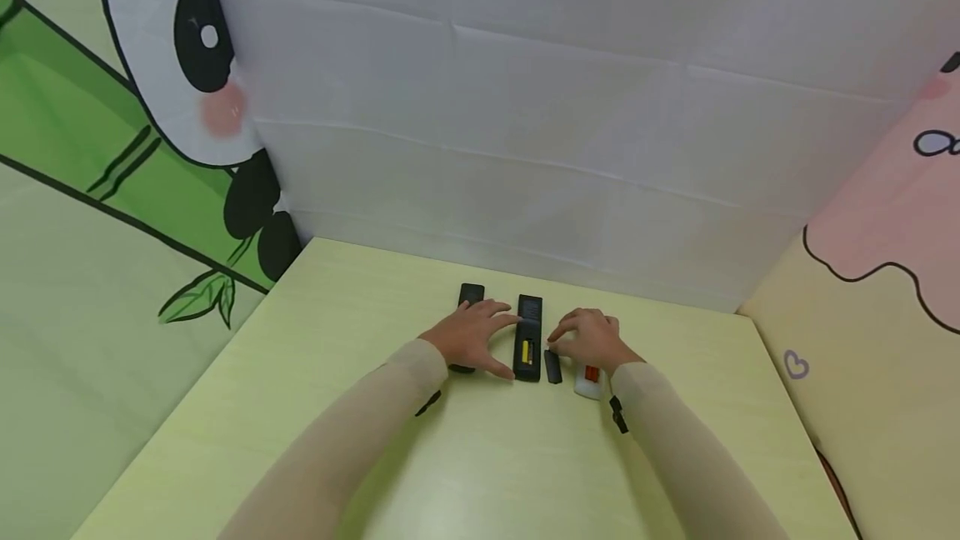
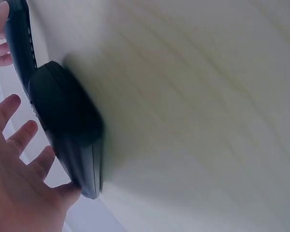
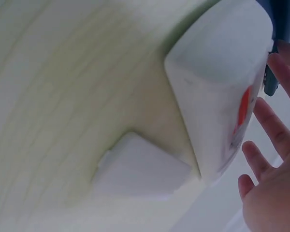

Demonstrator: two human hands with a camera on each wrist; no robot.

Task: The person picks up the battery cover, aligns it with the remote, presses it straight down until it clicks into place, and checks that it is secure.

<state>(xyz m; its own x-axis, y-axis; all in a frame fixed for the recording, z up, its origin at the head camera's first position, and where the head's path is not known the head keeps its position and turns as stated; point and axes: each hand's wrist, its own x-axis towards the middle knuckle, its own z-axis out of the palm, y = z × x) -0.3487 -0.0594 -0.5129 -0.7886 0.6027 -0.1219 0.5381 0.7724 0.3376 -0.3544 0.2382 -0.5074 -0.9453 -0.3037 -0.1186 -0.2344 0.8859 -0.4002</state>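
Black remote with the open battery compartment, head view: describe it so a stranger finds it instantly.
Far across the pale table, look between the left hand and right hand. A long black remote lies there, just left of a small black cover. Its visible yellow battery sets it apart from the partly hidden black remote and the white device.

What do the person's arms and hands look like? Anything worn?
Long, plain beige sleeves reach both wrists. A small black strap-like piece shows beside each cuff. The left hand and right hand wear no gloves; no cables show.
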